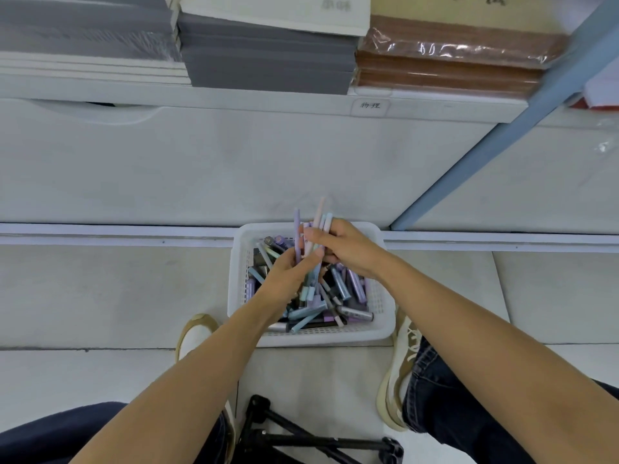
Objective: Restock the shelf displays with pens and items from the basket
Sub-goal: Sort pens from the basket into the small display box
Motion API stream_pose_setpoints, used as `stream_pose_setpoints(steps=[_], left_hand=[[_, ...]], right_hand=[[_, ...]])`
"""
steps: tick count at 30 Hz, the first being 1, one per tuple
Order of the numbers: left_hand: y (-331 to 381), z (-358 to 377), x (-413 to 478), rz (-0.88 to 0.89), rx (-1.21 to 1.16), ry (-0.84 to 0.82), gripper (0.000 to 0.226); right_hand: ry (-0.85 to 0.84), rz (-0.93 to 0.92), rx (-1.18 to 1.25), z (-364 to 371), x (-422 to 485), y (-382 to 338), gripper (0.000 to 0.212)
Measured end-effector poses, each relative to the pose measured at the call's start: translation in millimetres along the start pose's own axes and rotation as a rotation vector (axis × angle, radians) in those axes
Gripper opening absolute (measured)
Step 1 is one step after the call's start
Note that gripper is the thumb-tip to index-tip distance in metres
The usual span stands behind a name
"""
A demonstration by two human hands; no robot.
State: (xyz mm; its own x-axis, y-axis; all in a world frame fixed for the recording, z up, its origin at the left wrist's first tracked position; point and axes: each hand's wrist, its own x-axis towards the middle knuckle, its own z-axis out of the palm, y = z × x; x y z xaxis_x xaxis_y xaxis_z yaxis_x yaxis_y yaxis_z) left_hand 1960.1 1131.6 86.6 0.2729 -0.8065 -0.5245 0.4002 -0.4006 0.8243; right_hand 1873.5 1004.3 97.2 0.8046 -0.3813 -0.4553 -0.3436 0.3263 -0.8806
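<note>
White basket [311, 336], pastel pens [313, 226]

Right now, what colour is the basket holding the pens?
The basket is white plastic with perforated sides, seen best in the head view.

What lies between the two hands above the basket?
Head view: a bunch of pastel pens, gripped by both the left hand and the right hand, over the white basket.

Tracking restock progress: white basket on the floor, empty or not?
Not empty: loose pens cover the bottom of the white basket. Both the left hand and right hand grip a bundle of pastel pens above it.
</note>
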Motion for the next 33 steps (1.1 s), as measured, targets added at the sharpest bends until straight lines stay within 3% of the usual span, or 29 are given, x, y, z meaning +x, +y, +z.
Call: stream_pose_setpoints(steps=[4, 7, 10, 14, 17, 21, 27, 33], left_hand=[[12.6, -3.7, -9.1, 0.060, 0.004, -0.030, 0.020], [18.0, -2.0, -15.2, 0.058, -0.023, -0.050, 0.026], [25.2, 0.2, -22.6, 0.067, 0.014, -0.045, 0.026], [44.9, 4.4, -34.8, 0.103, 0.098, -0.037, 0.043], [62.9, 6.1, -44.0, 0.164, 0.120, -0.014, 0.046], [85.3, 10.5, -60.9, 0.249, 0.007, -0.050, 0.026], [107.2, 3.0, -87.9, 0.317, -0.035, -0.005, 0.024], [141.1, 5.3, -113.5, 0.485, -0.230, 0.121, 0.019]], right_hand=[[0.031, -0.065, 0.043, 9.7, -7.3, -11.5, 0.024], [0.052, -0.078, 0.055, 13.6, -13.8, -18.5, 0.030], [0.069, -0.128, 0.035, 17.2, -21.2, -27.7, 0.015], [0.137, -0.177, 0.036, 18.4, -31.6, -46.8, 0.028], [0.143, -0.251, 0.032, 19.1, -40.9, -67.0, 0.023], [0.207, -0.344, 0.030, 22.7, -54.3, -93.5, 0.016], [0.350, -0.418, 0.163, 14.6, -78.7, -129.4, 0.013], [0.271, -0.459, 0.195, 22.2, -104.7, -150.7, 0.013]])
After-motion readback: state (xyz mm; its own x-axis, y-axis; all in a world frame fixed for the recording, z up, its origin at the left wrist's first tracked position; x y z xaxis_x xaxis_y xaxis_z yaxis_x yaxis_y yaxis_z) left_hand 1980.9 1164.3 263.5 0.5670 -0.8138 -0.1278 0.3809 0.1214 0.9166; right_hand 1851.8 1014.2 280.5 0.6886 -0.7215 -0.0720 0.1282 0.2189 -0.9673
